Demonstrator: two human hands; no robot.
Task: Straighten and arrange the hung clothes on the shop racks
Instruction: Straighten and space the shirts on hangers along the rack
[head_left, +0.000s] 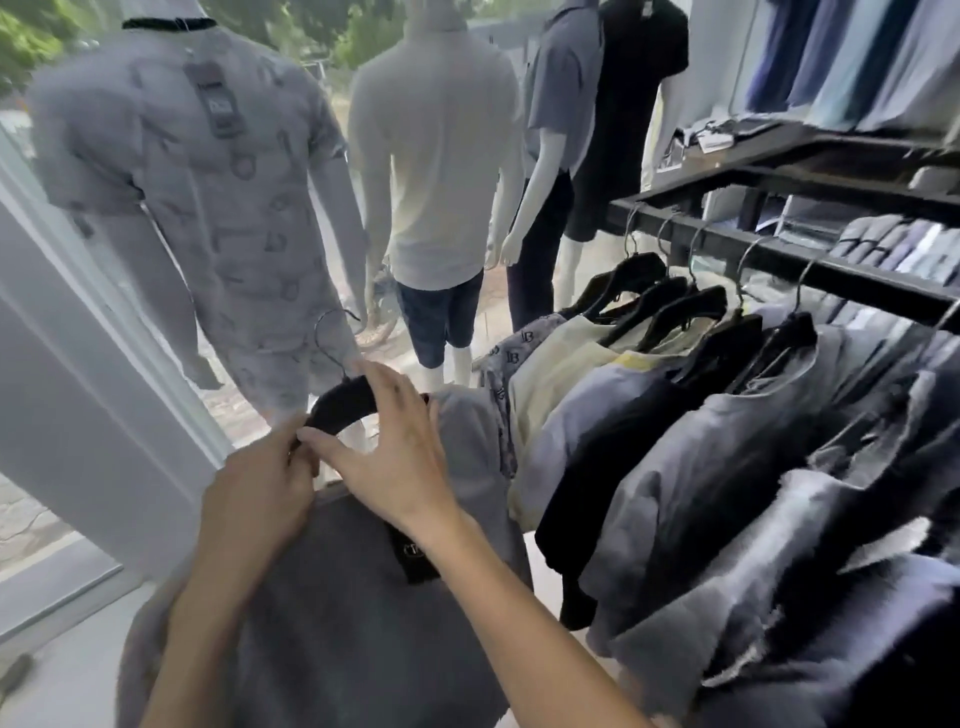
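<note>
The black hanger (343, 402) is off the rail. You hold it near centre, left of the hung row, and its wire hook (328, 332) stands free in the air and points far. A grey shirt (337, 597) hangs from it toward you, and a black tag (411, 558) shows just below its collar.

Left-hand grip (260, 488): narrow. The fingers are curled and pinch the hanger's near-left end where the collar meets it.

Right-hand grip (395, 462): wide. The fingers are spread and nearly straight and lie across the top of the hanger arm. The thumb reaches left to the same end, touching the left fingertips. The right forearm crosses the shirt and partly covers the tag.

To the right, the black rail (769, 244) runs from far centre to near right. The row of hung clothes (675, 441) on it goes patterned, cream, grey, black, then more grey, all on black hangers. The garments overlap and tilt left. The nearest sleeve of the row touches the right side of the held shirt.

Above the rail, a dark shelf (810, 182) carries folded clothes (893, 249).

At the far side, three mannequins face the window. The patterned grey one (208, 182) is at left, the cream-topped one (436, 156) at centre, and the dark-clothed one (561, 104) at right. A white window frame (78, 312) runs down the left.
</note>
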